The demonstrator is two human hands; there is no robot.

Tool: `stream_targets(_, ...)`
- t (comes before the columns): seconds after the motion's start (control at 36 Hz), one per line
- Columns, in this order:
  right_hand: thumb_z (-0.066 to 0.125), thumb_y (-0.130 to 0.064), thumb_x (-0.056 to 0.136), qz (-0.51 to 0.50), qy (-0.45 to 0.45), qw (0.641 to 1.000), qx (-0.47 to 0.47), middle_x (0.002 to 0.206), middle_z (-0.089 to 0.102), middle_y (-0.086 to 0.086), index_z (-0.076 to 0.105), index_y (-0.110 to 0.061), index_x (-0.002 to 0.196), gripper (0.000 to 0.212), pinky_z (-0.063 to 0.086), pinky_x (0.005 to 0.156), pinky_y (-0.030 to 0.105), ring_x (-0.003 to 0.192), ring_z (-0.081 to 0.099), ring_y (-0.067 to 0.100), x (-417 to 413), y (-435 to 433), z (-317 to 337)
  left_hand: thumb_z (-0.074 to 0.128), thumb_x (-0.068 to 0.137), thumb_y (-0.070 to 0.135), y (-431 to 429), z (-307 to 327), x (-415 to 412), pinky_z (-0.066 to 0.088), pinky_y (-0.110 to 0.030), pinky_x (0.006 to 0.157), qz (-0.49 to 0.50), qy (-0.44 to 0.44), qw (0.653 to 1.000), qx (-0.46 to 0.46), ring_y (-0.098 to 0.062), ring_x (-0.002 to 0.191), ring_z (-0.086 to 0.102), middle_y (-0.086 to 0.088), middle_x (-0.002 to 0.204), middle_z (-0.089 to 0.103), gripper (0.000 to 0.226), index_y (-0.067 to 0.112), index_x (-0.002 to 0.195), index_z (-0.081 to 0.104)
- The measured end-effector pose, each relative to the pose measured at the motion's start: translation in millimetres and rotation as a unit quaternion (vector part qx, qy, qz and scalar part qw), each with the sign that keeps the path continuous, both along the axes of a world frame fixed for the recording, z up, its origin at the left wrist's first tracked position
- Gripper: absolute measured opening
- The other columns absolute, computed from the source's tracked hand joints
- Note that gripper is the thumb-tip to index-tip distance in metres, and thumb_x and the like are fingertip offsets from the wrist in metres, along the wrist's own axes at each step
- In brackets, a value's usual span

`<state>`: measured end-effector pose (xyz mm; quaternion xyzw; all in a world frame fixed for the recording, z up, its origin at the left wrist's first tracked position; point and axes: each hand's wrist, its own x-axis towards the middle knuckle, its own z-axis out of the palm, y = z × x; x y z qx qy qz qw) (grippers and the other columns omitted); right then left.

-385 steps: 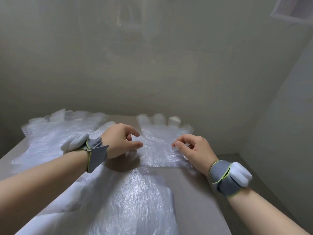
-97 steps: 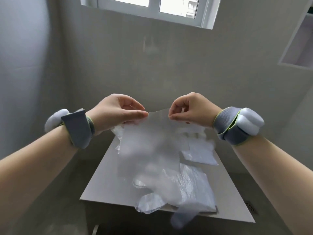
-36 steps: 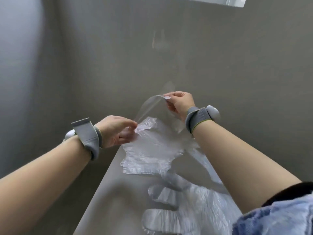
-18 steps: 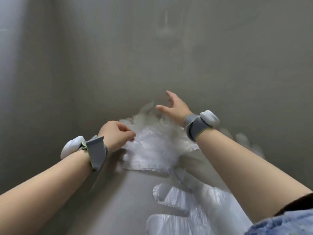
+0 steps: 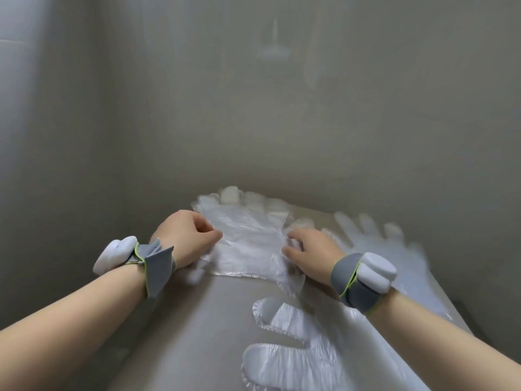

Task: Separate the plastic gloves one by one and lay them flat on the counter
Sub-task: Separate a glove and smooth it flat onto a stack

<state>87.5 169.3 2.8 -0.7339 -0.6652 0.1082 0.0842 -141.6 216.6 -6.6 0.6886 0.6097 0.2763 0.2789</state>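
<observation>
The glove (image 5: 248,244) lay flat on the bench (image 5: 197,320) at centre frame, with its cuff toward the lower edge and its fingers pointing up-frame at the wall (image 5: 253,122). That long axis ran straight away from the person, between the two grips. The left grip (image 5: 186,238) sat at the glove's left edge, fingers curled, thumb and forefinger pinching the film. The right grip (image 5: 313,251) sat at its right edge, fingers curled down and seemingly nipping the film too. Both were equally near, so releasing and smoothing outward looked like the step left.

The film was thin, clear, finely creased and glossy, and would likely cling and slide. A second glove (image 5: 375,244) lay at right, fingers up-frame. A third glove (image 5: 284,342) lay lower right, fingers pointing left. Grey wristbands (image 5: 158,266) with white pods wrapped both wrists.
</observation>
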Motion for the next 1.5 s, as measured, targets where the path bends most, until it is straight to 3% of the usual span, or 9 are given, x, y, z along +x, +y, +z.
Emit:
stream_targets(0.03,0.051,-0.031,0.092,0.000,-0.003,1.000,0.005,0.094,0.056,0.003,0.059,-0.013,0.095,0.020,0.033,0.071,0.029,0.095,0.051,0.025,0.2,-0.5,-1.7,0.067,0.076,0.036,-0.7,1.0,-1.0,0.057,-0.034,0.069,-0.003,0.021,1.000,0.010,-0.015,0.062,0.065,0.008,0.064,0.069,0.017,0.023,0.065,0.070)
stream_targets(0.11,0.049,-0.032,0.094,-0.003,0.008,1.000,0.023,0.130,0.051,0.006,0.054,-0.011,0.123,0.036,0.034,0.095,0.029,0.122,0.044,0.023,1.2,-4.2,-2.6,0.066,0.079,0.040,-1.6,2.5,-3.7,0.053,-0.031,0.076,-0.002,0.054,0.998,0.039,-0.012,0.078,0.063,0.013,0.075,0.066,0.015,0.026,0.075,0.068)
stream_targets(0.17,0.046,-0.029,0.096,-0.024,0.019,0.998,0.050,0.138,0.048,0.005,0.047,-0.014,0.134,0.041,0.032,0.101,0.028,0.128,0.041,0.021,1.9,-11.1,1.4,0.063,0.081,0.042,-3.1,1.6,-4.8,0.051,-0.030,0.077,-0.001,0.060,0.997,0.048,-0.012,0.081,0.061,0.012,0.079,0.065,0.018,0.025,0.083,0.067)
stream_targets(0.33,0.041,-0.018,0.094,-0.058,0.041,0.996,0.051,0.103,0.068,0.005,0.048,-0.013,0.131,0.038,0.046,0.083,0.031,0.099,0.058,0.023,7.3,-24.8,0.2,0.063,0.083,0.041,-18.3,-4.1,-5.1,0.048,-0.027,0.077,-0.030,0.044,0.996,0.071,-0.009,0.080,0.061,0.013,0.081,0.065,0.022,0.022,0.096,0.064)
stream_targets(0.56,0.040,-0.018,0.089,-0.056,0.037,0.997,0.042,0.104,0.066,0.009,0.052,-0.010,0.120,0.034,0.049,0.085,0.041,0.096,0.059,0.029,-4.8,-29.8,-2.0,0.062,0.085,0.031,-30.9,-3.4,-7.2,0.048,-0.025,0.079,-0.037,0.039,0.995,0.086,-0.009,0.083,0.063,0.009,0.088,0.068,0.022,0.016,0.101,0.068)
stream_targets(0.94,0.043,-0.016,0.089,-0.030,0.085,0.995,0.048,0.101,0.067,0.000,0.048,-0.017,0.133,0.045,0.044,0.078,0.024,0.100,0.058,0.017,-18.2,-59.0,8.6,0.066,0.083,0.031,-53.0,-6.3,-12.8,0.049,-0.034,0.092,-0.044,-0.004,0.998,0.050,-0.010,0.092,0.065,0.007,0.096,0.069,0.032,0.013,0.109,0.067)
stream_targets(1.06,0.043,-0.015,0.088,-0.041,0.096,0.993,0.046,0.088,0.065,-0.003,0.049,-0.018,0.132,0.045,0.045,0.076,0.025,0.090,0.057,0.015,-17.7,-59.0,10.1,0.065,0.084,0.026,-55.9,-6.6,-11.3,0.049,-0.030,0.089,-0.036,-0.011,0.998,0.048,-0.009,0.088,0.065,0.010,0.092,0.069,0.030,0.013,0.111,0.065)
stream_targets(1.31,0.041,-0.014,0.088,-0.099,0.079,0.991,0.038,0.119,0.061,0.008,0.050,-0.015,0.131,0.044,0.045,0.085,0.030,0.108,0.055,0.025,3.1,-37.7,4.5,0.066,0.083,0.040,-39.9,-4.9,-4.3,0.044,-0.029,0.087,-0.004,0.028,0.999,0.035,-0.019,0.096,0.058,0.001,0.097,0.061,0.050,0.010,0.121,0.055)
stream_targets(1.5,0.040,-0.012,0.089,-0.102,0.069,0.992,0.032,0.110,0.063,0.012,0.049,-0.008,0.123,0.036,0.047,0.087,0.036,0.104,0.056,0.031,1.4,-16.5,-3.4,0.056,0.080,0.050,1.9,-6.2,8.5,0.034,-0.030,0.062,0.030,0.050,0.998,-0.036,-0.022,0.077,0.051,-0.004,0.085,0.054,0.041,0.010,0.088,0.050)
